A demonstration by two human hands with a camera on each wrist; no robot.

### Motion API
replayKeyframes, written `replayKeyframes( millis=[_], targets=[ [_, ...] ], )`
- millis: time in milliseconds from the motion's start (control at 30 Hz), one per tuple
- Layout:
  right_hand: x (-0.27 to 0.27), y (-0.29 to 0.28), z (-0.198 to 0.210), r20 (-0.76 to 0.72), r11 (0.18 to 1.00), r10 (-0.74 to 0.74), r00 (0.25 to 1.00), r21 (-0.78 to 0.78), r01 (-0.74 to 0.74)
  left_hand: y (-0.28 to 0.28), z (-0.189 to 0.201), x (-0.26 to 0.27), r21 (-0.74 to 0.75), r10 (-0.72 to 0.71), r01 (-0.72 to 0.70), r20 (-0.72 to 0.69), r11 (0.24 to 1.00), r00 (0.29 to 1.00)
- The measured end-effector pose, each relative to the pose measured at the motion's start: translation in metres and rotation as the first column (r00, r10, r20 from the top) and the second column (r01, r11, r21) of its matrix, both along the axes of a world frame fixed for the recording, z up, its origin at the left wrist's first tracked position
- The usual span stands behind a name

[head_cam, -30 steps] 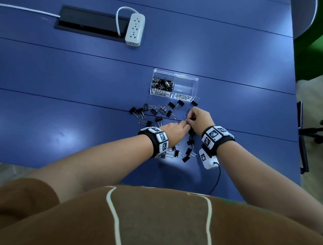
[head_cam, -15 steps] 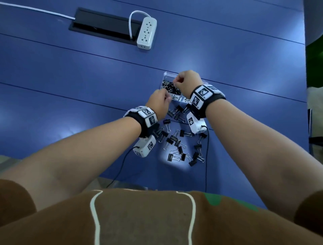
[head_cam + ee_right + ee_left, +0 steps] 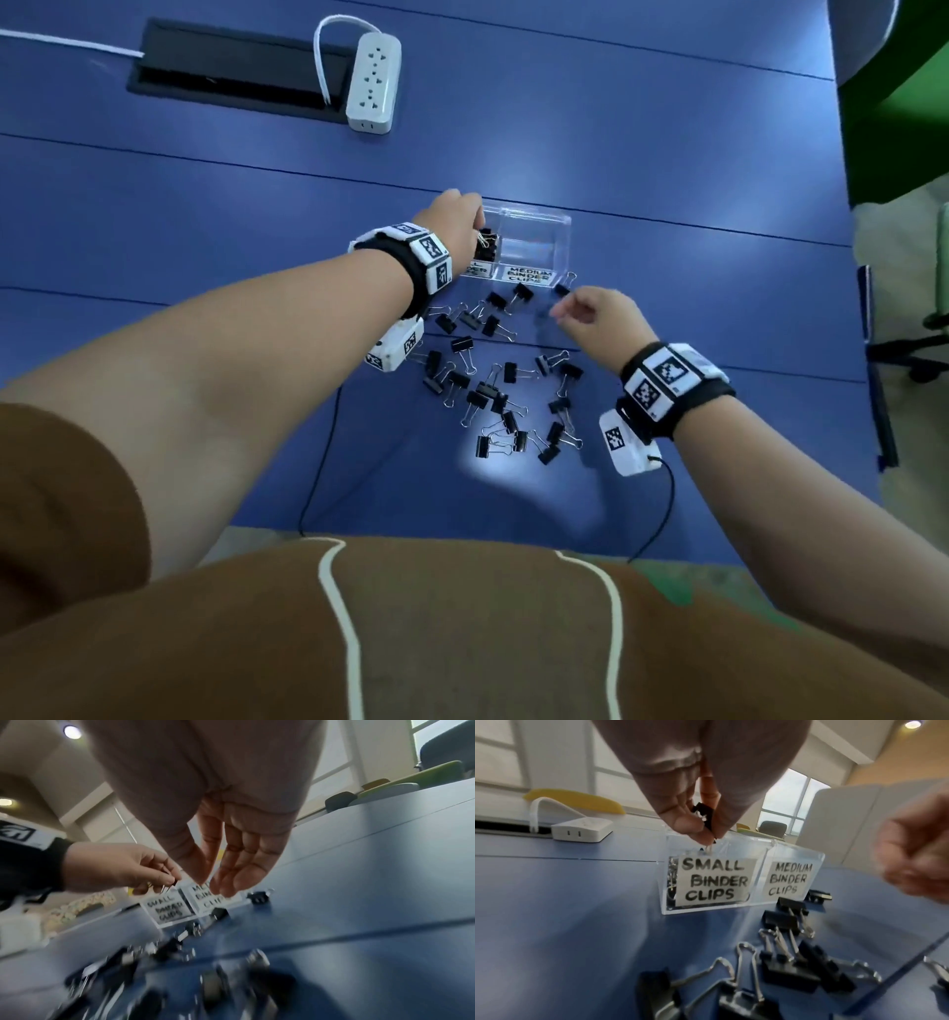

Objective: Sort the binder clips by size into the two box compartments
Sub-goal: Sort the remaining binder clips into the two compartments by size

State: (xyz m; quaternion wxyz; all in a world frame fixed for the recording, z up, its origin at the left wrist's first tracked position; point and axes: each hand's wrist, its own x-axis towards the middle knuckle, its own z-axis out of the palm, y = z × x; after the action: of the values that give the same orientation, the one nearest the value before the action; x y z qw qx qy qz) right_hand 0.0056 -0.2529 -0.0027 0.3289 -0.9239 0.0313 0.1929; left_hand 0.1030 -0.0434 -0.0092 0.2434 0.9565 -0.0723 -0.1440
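A clear two-compartment box stands on the blue table, labelled "SMALL BINDER CLIPS" on the left and "MEDIUM BINDER CLIPS" on the right. The small compartment holds several black clips; the medium one looks bare. My left hand hovers over the small compartment and pinches a small binder clip between thumb and fingers. My right hand is in front of the box's right end, fingers relaxed, holding nothing. Several loose black clips lie scattered in front of the box.
A white power strip and a black cable hatch sit at the far side of the table. The table's right edge and a chair base are at the right. Thin black cables trail from both wrist cameras.
Both hands rose from the clip pile to the box. The right hand has since drawn back empty toward the pile, and the left hand moved over the small compartment with a clip.
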Motion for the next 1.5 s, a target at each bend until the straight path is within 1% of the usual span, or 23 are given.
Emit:
replayKeyframes(
  millis=[67, 133, 233, 300, 367, 400, 533, 667, 700, 767, 867, 1000, 1067, 1167, 1300, 1367, 1400, 1467, 1500],
  targets=[
    [-0.028, -0.010, -0.004, -0.104, 0.998, 0.058, 0.993, -0.010, -0.060, -0.003, -0.002, -0.001, 0.027, -0.075, 0.075, -0.010, 0.997, 0.997],
    [-0.052, -0.014, -0.007, -0.182, 0.989, 0.143, 0.973, -0.023, -0.149, -0.005, -0.001, -0.005, 0.025, -0.093, 0.093, 0.000, 0.995, 0.996],
    [-0.080, -0.013, -0.016, -0.218, 0.951, 0.277, 0.936, -0.077, -0.299, -0.012, 0.003, -0.021, 0.004, -0.075, 0.074, 0.093, 0.997, 0.993],
    [-0.090, -0.011, -0.024, -0.233, 0.941, 0.297, 0.926, -0.096, -0.325, -0.018, 0.005, -0.040, -0.005, -0.104, 0.106, 0.143, 0.994, 0.984],
    [-0.092, -0.008, -0.032, -0.202, 0.951, 0.272, 0.941, -0.091, -0.294, -0.025, 0.003, -0.062, -0.009, -0.172, 0.176, 0.153, 0.984, 0.973],
    [-0.090, -0.006, -0.034, -0.169, 0.961, 0.251, 0.953, -0.077, -0.267, -0.027, 0.000, -0.073, -0.015, -0.202, 0.205, 0.134, 0.979, 0.970],
    [-0.074, -0.005, -0.036, -0.054, 0.992, 0.125, 0.991, -0.023, -0.127, -0.037, -0.018, -0.111, 0.015, -0.294, 0.294, -0.023, 0.956, 0.956],
    [-0.053, -0.011, -0.036, 0.061, 0.996, -0.037, 0.997, -0.079, 0.041, -0.047, -0.032, -0.133, 0.087, -0.297, 0.308, -0.123, 0.947, 0.947],
    [-0.050, -0.011, -0.038, 0.055, 0.994, -0.049, 0.997, -0.094, 0.054, -0.049, -0.034, -0.135, 0.104, -0.291, 0.305, -0.128, 0.947, 0.948],
    [-0.047, -0.010, -0.041, -0.002, 0.991, -0.042, 0.999, -0.126, 0.041, -0.051, -0.038, -0.138, 0.133, -0.290, 0.304, -0.116, 0.943, 0.950],
    [-0.046, -0.008, -0.044, -0.058, 0.988, -0.062, 0.996, -0.144, 0.053, -0.052, -0.040, -0.139, 0.140, -0.307, 0.320, -0.107, 0.937, 0.946],
    [-0.047, -0.010, -0.045, -0.105, 0.982, -0.184, 0.977, -0.073, 0.177, -0.044, -0.037, -0.135, 0.074, -0.260, 0.265, -0.081, 0.961, 0.962],
    [-0.046, -0.013, -0.045, -0.100, 0.981, -0.192, 0.976, -0.039, 0.189, -0.037, -0.035, -0.125, 0.058, -0.216, 0.219, -0.049, 0.974, 0.975],
    [-0.045, -0.014, -0.044, -0.070, 0.988, -0.150, 0.986, -0.040, 0.148, -0.028, -0.032, -0.108, 0.134, -0.209, 0.209, -0.010, 0.969, 0.978],
    [-0.048, -0.012, -0.040, -0.019, 0.994, -0.106, 0.994, -0.017, 0.105, -0.025, -0.030, -0.096, 0.216, -0.276, 0.276, -0.028, 0.937, 0.961],
    [-0.050, -0.009, -0.039, 0.032, 1.000, -0.008, 0.999, -0.027, 0.009, -0.025, -0.031, -0.095, 0.251, -0.307, 0.304, -0.030, 0.919, 0.951],
    [-0.050, -0.007, -0.039, 0.041, 0.997, 0.056, 0.998, -0.060, -0.053, -0.026, -0.031, -0.096, 0.261, -0.314, 0.311, -0.029, 0.914, 0.949],
    [-0.049, -0.001, -0.041, 0.003, 0.971, 0.171, 0.985, -0.168, -0.168, -0.028, -0.031, -0.095, 0.267, -0.325, 0.319, -0.023, 0.909, 0.945],
    [-0.047, 0.002, -0.041, -0.030, 0.956, 0.205, 0.978, -0.210, -0.206, -0.028, -0.030, -0.095, 0.269, -0.334, 0.326, -0.019, 0.906, 0.942]
  ],
)
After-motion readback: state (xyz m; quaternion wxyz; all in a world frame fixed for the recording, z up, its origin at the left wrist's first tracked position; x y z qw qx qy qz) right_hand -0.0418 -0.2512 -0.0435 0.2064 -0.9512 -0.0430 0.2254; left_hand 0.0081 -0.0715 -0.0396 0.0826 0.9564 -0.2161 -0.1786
